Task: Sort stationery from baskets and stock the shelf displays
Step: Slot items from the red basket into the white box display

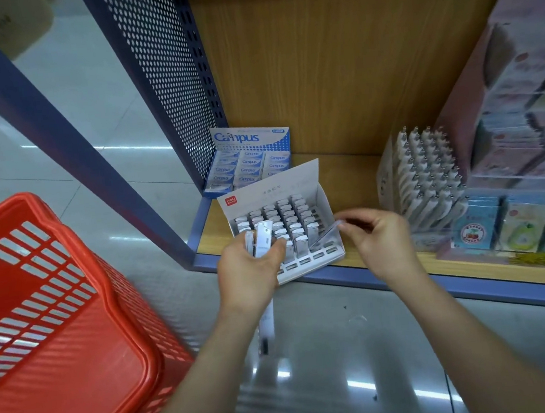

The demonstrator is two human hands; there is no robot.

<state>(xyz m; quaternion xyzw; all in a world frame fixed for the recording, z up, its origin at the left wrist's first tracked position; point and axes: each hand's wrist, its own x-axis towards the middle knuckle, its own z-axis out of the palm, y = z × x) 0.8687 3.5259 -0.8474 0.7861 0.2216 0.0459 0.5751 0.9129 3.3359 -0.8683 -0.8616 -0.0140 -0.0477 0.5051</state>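
We are filling the white display box (326, 200), which is standing at the front of the wooden shelf (356, 176), just in front of the blue Campus box (249, 137). Our right hand (380, 238) is pinching one slim pen (327, 234) between thumb and fingertips and is holding it tilted over the right column of the box. To do this well, we are thinking it is best to bring the pen upright first, aim its lower end at an open slot in the front rows, and press only when it is sitting straight. Our left hand (252, 276) is gripping a small bundle (263, 238) of the same pens over the left front corner of the box. The pens are looking white with grey parts, thin and smooth, so they are probably slipping easily.
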